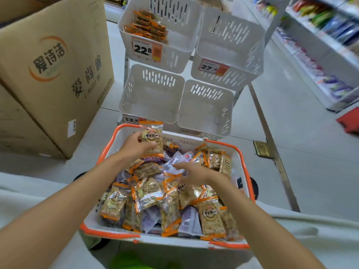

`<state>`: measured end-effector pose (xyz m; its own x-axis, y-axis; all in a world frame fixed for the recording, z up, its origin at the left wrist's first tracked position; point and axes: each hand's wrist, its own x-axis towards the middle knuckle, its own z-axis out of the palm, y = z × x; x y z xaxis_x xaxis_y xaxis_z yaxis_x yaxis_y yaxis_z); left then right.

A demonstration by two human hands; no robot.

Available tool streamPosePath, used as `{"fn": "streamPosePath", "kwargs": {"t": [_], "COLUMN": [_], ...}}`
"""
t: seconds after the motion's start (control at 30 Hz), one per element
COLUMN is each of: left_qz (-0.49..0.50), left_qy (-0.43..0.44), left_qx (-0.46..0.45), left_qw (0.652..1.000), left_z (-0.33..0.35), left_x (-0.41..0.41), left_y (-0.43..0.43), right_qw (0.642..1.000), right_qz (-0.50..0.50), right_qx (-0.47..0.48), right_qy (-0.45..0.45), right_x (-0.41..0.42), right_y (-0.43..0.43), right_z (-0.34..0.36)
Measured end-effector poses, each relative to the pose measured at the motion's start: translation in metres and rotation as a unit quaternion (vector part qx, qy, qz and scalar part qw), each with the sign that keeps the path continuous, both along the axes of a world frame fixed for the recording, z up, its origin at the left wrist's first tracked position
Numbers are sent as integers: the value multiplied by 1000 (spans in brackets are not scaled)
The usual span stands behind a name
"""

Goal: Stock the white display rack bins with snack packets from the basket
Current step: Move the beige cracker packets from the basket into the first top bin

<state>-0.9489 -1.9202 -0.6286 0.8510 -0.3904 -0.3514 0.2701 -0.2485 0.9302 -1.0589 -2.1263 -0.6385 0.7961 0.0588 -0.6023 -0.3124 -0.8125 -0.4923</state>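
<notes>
A white basket with an orange rim (247,164) stands in front of me, full of several clear orange-edged snack packets (149,193) and some purple ones. My left hand (134,144) grips one orange-edged packet (152,135) upright above the basket's far left corner. My right hand (191,172) reaches into the pile with fingers spread, blurred, holding nothing that I can see. Behind the basket stands the white display rack: the upper left bin (180,45) holds several orange packets, while the upper right bin (229,49), lower left bin (151,98) and lower right bin (206,111) hold nothing.
A large cardboard box (52,70) stands at the left on the floor. Shop shelves with coloured packets (328,32) run along the right, with a red object (349,121) on the floor beside them. Price tags hang on the bin fronts.
</notes>
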Motion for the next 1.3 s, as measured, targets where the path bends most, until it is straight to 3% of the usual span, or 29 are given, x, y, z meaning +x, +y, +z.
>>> {"fn": "streamPosePath", "kwargs": {"t": [0.07,0.27,0.53,0.6,0.73,0.93,1.07,1.2,1.3], "left_qz": [4,-22,-64,-75,-153,-110,-154,-209,-230], "left_qy": [43,48,-38,-16,115,101,39,-97,-169], "left_qx": [-3,-34,-40,-39,-108,-120,-96,-24,-17], "left_qw": [999,998,996,996,976,982,983,973,958], "left_z": [-4,-19,13,18,29,51,75,108,146], "left_x": [4,7,-16,-16,-26,-1,43,98,145], "left_y": [-2,0,-22,-22,-37,-69,-72,-77,-74], "right_qw": [1000,972,964,946,875,894,905,882,885], "right_qz": [1,-171,-150,-178,-271,-267,-248,-212,-204], "right_qx": [-5,28,115,200,316,267,227,195,219], "right_qy": [28,-161,-186,-183,-247,-239,-262,-374,-357], "right_x": [-19,0,10,9,20,46,87,144,193], "right_y": [-5,-36,-38,-38,-25,-12,-16,-7,-22], "right_z": [-22,22,95,105,99,89,122,161,191]}}
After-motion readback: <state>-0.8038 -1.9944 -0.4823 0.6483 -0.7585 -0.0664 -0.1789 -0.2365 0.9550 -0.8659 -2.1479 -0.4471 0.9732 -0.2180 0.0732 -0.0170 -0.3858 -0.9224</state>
